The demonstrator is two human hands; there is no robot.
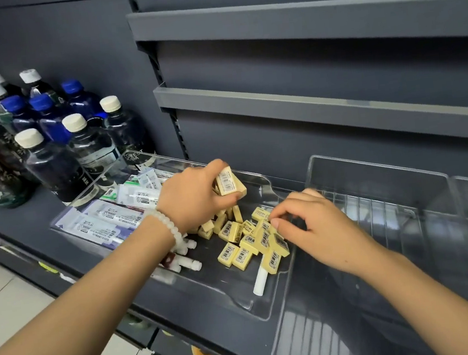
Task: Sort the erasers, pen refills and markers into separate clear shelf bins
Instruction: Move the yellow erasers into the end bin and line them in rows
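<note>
The erasers (251, 242), heaped in the mixed clear bin (272, 306) on the shelf, look light, firm and slick-wrapped, best pinched across their short sides, as the left hand (197, 194) grips several and the right hand's (315, 223) fingers (278, 222) curl onto the pile.

- Bottles (49, 133) stand crowded at the left on the dark shelf (23, 217), some with blue caps, some with white.
- Two bare grey shelves (311, 18) jut from the dark back panel (301, 63) above.
- Pale tiled floor (5, 291) shows at lower left.
- A white bead bracelet (168, 227) circles one wrist.
</note>
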